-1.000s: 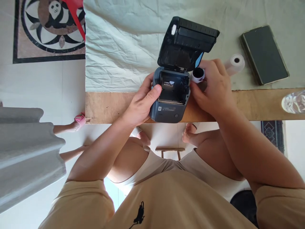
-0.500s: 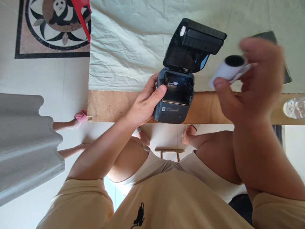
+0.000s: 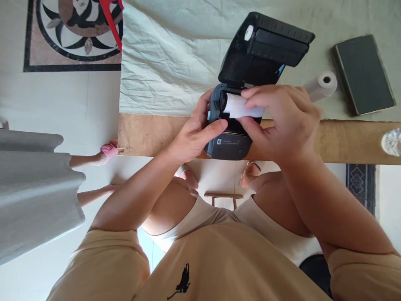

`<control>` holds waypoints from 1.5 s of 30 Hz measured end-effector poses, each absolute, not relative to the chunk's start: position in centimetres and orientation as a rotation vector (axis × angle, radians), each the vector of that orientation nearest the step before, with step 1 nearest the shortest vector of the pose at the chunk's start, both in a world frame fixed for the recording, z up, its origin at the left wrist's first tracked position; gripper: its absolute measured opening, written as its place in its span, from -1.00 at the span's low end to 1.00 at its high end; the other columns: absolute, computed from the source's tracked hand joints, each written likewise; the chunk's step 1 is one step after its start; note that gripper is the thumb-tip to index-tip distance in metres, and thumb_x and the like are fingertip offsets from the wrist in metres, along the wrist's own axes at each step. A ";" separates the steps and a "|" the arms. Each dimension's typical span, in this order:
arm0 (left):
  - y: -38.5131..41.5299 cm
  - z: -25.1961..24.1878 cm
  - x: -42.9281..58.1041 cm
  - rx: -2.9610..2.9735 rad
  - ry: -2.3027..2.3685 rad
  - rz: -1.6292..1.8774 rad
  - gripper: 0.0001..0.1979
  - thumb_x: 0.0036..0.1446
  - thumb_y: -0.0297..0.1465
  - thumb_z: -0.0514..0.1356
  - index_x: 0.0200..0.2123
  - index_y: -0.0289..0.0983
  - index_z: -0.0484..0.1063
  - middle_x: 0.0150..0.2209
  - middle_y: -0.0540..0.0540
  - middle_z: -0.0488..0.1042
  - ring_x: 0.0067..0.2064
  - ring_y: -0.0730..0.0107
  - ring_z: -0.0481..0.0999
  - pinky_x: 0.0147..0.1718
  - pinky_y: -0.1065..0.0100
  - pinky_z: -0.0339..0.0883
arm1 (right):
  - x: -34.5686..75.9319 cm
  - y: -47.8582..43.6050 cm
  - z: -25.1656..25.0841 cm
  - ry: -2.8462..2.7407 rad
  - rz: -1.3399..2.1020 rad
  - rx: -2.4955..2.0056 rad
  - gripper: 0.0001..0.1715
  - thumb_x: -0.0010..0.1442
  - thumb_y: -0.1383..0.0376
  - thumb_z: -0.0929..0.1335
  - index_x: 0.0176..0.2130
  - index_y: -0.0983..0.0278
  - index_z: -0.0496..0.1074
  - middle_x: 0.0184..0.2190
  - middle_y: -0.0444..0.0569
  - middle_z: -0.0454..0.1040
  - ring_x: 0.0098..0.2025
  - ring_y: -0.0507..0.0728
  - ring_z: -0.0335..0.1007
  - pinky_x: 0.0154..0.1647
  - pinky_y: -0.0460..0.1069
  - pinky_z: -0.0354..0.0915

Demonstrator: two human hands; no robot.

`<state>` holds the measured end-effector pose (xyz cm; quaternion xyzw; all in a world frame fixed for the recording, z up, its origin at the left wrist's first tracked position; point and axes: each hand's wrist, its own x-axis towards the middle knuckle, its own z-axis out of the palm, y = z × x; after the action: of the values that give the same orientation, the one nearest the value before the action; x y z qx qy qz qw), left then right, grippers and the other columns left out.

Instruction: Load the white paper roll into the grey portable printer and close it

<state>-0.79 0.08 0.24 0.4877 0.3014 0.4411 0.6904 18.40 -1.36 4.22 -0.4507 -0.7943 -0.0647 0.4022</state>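
Observation:
A dark portable receipt printer (image 3: 230,146) is at the table's front edge, its black lid (image 3: 266,50) swung up and back. My left hand (image 3: 200,131) grips the printer's left side, thumb over the rim of the paper bay. Between the thumb and fingers of my right hand (image 3: 282,115) is a small white paper roll (image 3: 239,106). It lies sideways within the bay's opening; its right end is partly covered by my fingers. Whether it rests on the bay floor I cannot tell.
Behind my right hand stands another white roll (image 3: 321,85), wrapped in clear film. A dark phone (image 3: 365,73) lies to its right on the pale green cloth (image 3: 169,50). A clear glass (image 3: 391,142) is at the right edge. At left, a person in a grey skirt (image 3: 34,192) stands beside the table.
My right hand has moved left with the paper roll, from above the cloth into the printer's open bay. The wrapped roll and whole phone now show. My left hand keeps its hold.

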 end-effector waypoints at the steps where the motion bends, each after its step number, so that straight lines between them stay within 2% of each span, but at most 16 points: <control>1: 0.0 0.3 -0.7 1.071 0.682 0.984 -0.37 0.06 -0.06 0.39 0.16 -0.07 0.34 0.20 -0.06 0.44 0.38 -0.03 0.32 0.33 0.01 0.32 | 18.5 -1.3 4.2 -2.002 -0.161 -1.129 -0.87 0.19 0.38 0.39 -0.25 0.16 0.37 -0.17 -0.19 0.65 -0.17 0.15 0.62 -0.24 0.10 0.37; 5: -0.1 0.7 -0.5 1.039 0.687 0.995 -0.41 0.07 -0.04 0.37 0.12 -0.08 0.36 0.16 -0.08 0.46 0.37 -0.04 0.33 0.29 0.02 0.36 | 18.4 -1.9 4.5 -2.012 -0.142 -1.082 -0.84 0.19 0.43 0.35 -0.33 0.16 0.37 -0.23 -0.24 0.64 -0.18 0.13 0.61 -0.25 0.09 0.36; 9: -0.1 0.6 -0.5 1.041 0.677 1.005 -0.37 0.05 0.05 0.34 0.10 -0.11 0.36 0.11 -0.09 0.49 0.37 -0.08 0.33 0.25 0.01 0.40 | 18.1 -2.9 4.4 -2.075 -0.146 -0.982 -0.86 0.16 0.38 0.37 -0.32 0.12 0.35 -0.31 -0.28 0.60 -0.26 0.10 0.56 -0.30 0.08 0.31; 11: 0.0 0.5 -0.6 1.078 0.678 0.998 -0.34 -0.01 -0.01 0.41 0.11 -0.11 0.35 0.14 -0.07 0.48 0.37 -0.08 0.33 0.25 0.03 0.40 | 18.2 -3.1 4.2 -2.122 -0.118 -0.933 -0.88 0.16 0.31 0.40 -0.31 0.12 0.36 -0.33 -0.26 0.60 -0.26 0.11 0.54 -0.31 0.10 0.29; 15: 0.3 -0.1 -0.8 1.171 0.644 0.983 -0.28 -0.03 -0.14 0.44 0.18 -0.10 0.29 0.22 -0.06 0.43 0.33 -0.06 0.38 0.25 0.04 0.39 | 19.2 -2.8 4.0 -2.005 0.005 -0.959 -0.93 0.20 0.21 0.36 -0.24 0.08 0.37 -0.33 -0.18 0.53 -0.22 0.14 0.51 -0.18 0.14 0.37; 17: 0.5 -0.4 -0.8 1.200 0.624 0.968 -0.26 -0.01 -0.16 0.42 0.22 -0.09 0.25 0.22 -0.07 0.44 0.28 -0.05 0.45 0.23 0.04 0.42 | 19.7 -2.6 4.1 -1.792 0.098 -1.108 -0.90 0.25 0.17 0.31 -0.18 0.04 0.35 -0.25 -0.12 0.46 -0.14 0.16 0.47 -0.15 0.15 0.38; 19: 0.6 -0.5 -0.9 1.216 0.605 0.963 -0.24 -0.01 -0.18 0.42 0.23 -0.10 0.24 0.20 -0.09 0.45 0.25 -0.03 0.47 0.21 0.07 0.43 | 20.0 -2.4 4.0 -1.648 0.232 -1.211 -0.79 0.26 0.11 0.28 -0.08 0.00 0.30 -0.03 -0.08 0.39 0.01 0.20 0.42 -0.14 0.16 0.38; 21: 0.8 -0.6 -1.0 1.226 0.586 0.966 -0.24 -0.04 -0.20 0.44 0.22 -0.12 0.25 0.21 -0.11 0.45 0.29 -0.05 0.43 0.25 0.09 0.39 | 20.0 -2.2 3.9 -1.645 0.379 -1.232 -0.71 0.25 0.09 0.26 -0.02 -0.01 0.23 0.14 -0.08 0.28 0.17 0.22 0.35 -0.04 0.18 0.39; 23: 0.9 -0.7 -1.0 1.226 0.580 0.966 -0.26 -0.06 -0.21 0.45 0.19 -0.14 0.28 0.22 -0.13 0.44 0.32 -0.07 0.38 0.29 0.07 0.35 | 19.9 -2.2 3.8 -1.664 0.413 -1.191 -0.73 0.26 0.09 0.23 -0.02 -0.01 0.21 0.10 -0.08 0.27 0.22 0.21 0.33 0.06 0.21 0.38; 27: 0.9 -0.7 -1.1 1.176 0.626 0.967 -0.31 -0.12 -0.18 0.48 0.09 -0.15 0.36 0.11 -0.14 0.50 0.28 -0.14 0.43 0.24 0.00 0.39 | 19.8 -2.1 3.4 -1.592 0.402 -1.095 -0.76 0.31 0.10 0.15 -0.06 -0.02 0.27 -0.09 -0.06 0.30 0.08 0.20 0.42 -0.02 0.20 0.40; 30: 0.6 -0.3 -1.0 1.148 0.643 0.964 -0.28 -0.16 -0.18 0.51 0.08 -0.15 0.37 0.11 -0.13 0.49 0.31 -0.15 0.39 0.26 0.00 0.39 | 20.1 -2.1 2.8 -1.641 0.539 -1.142 -0.71 0.33 0.09 0.20 0.01 0.00 0.33 0.00 -0.04 0.41 0.11 0.22 0.43 0.02 0.21 0.41; 32: 0.4 0.1 -1.0 1.127 0.634 0.952 -0.25 -0.15 -0.15 0.51 0.11 -0.13 0.35 0.12 -0.12 0.49 0.35 -0.14 0.35 0.26 0.02 0.39 | 20.3 -2.0 2.4 -1.733 0.681 -1.131 -0.56 0.31 0.00 0.27 0.14 0.01 0.28 0.10 -0.03 0.41 0.11 0.21 0.44 0.06 0.19 0.43; 35: 0.0 0.8 -0.7 1.068 0.635 0.944 -0.32 0.00 -0.02 0.40 0.13 -0.10 0.32 0.13 -0.09 0.49 0.38 -0.10 0.31 0.21 0.06 0.45 | 20.4 -1.8 1.8 -1.842 0.809 -1.120 -0.33 0.30 -0.12 0.27 0.28 0.02 0.13 0.13 -0.02 0.39 0.06 0.18 0.44 0.09 0.16 0.45; 39: -0.2 1.2 -0.4 1.047 0.622 0.973 -0.50 0.22 -0.02 0.24 0.13 -0.11 0.31 0.13 -0.04 0.50 0.36 0.05 0.36 0.21 0.12 0.45 | 20.7 -1.3 1.1 -1.890 0.817 -1.156 -0.26 0.28 -0.16 0.27 0.30 0.04 0.09 0.07 -0.02 0.42 -0.01 0.16 0.45 0.03 0.15 0.48; 42: 0.0 1.2 -0.3 1.025 0.632 0.941 -0.53 0.23 -0.09 0.26 0.14 -0.10 0.31 0.15 -0.04 0.49 0.33 0.10 0.41 0.20 0.16 0.46 | 21.0 -0.9 0.5 -1.936 0.736 -1.183 -0.25 0.25 -0.14 0.30 0.29 0.05 0.10 0.06 -0.02 0.43 -0.04 0.16 0.46 -0.03 0.15 0.49; 45: 0.1 1.2 -0.3 1.005 0.672 0.923 -0.51 0.20 -0.01 0.27 0.08 -0.13 0.35 0.12 -0.07 0.52 0.34 0.02 0.39 0.14 0.14 0.51 | 21.0 -0.7 0.1 -1.932 0.728 -1.172 -0.24 0.24 -0.15 0.29 0.29 0.05 0.09 0.05 -0.03 0.42 -0.05 0.16 0.46 -0.05 0.15 0.49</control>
<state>-0.31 0.09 1.18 0.4554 0.3047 0.4184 0.7244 21.01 -0.67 0.10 -0.4579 -0.7546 0.2843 0.3744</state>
